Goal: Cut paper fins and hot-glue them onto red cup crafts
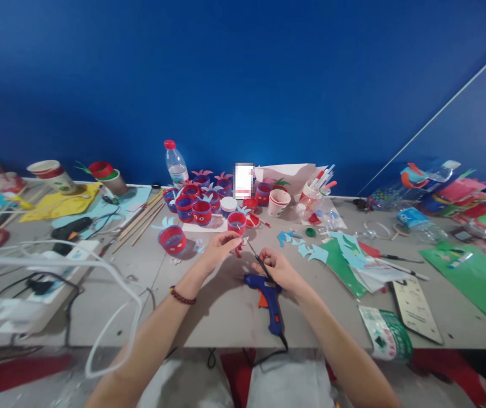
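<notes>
My left hand [220,247] is closed in a pinch on a small red piece [238,250] just in front of a red and blue paper cup [237,221]. My right hand [277,268] grips dark scissors [254,255], whose blades point up-left toward the red piece. A blue glue gun [268,294] lies on the grey table [208,306] right under my right hand, its cord running off the front edge. A beaded bracelet sits on my left wrist.
Several red and blue decorated cups [195,207] cluster behind my hands, with a water bottle [176,163] and a pen cup [313,192]. Light blue and green paper cutouts [340,258] lie to the right. White cables [98,283] and a power strip crowd the left.
</notes>
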Action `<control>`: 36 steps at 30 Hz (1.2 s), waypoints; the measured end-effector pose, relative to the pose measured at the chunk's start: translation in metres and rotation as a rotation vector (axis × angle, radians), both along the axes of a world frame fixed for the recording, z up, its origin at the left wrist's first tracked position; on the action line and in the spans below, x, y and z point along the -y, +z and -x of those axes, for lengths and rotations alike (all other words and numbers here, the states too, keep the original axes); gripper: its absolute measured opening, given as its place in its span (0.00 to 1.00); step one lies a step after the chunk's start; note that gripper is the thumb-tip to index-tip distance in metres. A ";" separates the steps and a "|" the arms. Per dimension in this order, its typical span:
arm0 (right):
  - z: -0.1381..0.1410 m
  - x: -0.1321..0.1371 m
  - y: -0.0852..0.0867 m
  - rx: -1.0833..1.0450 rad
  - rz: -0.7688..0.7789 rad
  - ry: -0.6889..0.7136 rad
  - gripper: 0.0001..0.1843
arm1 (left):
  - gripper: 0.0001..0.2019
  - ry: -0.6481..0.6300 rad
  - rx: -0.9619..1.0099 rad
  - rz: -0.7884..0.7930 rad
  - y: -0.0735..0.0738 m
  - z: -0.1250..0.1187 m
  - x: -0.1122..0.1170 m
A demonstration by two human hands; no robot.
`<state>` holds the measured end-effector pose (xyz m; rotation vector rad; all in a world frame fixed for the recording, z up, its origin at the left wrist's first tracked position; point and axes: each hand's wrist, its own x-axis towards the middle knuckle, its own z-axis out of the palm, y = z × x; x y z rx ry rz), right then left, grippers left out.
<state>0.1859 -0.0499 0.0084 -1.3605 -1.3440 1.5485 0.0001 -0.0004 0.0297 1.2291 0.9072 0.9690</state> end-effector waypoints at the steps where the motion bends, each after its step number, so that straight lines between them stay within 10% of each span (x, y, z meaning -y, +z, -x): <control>1: 0.000 0.000 0.000 -0.005 -0.005 -0.003 0.25 | 0.13 -0.010 0.002 -0.003 -0.001 -0.001 0.001; 36: 0.004 0.004 0.005 -0.072 0.006 0.004 0.25 | 0.20 -0.109 -0.058 -0.085 -0.001 -0.005 0.005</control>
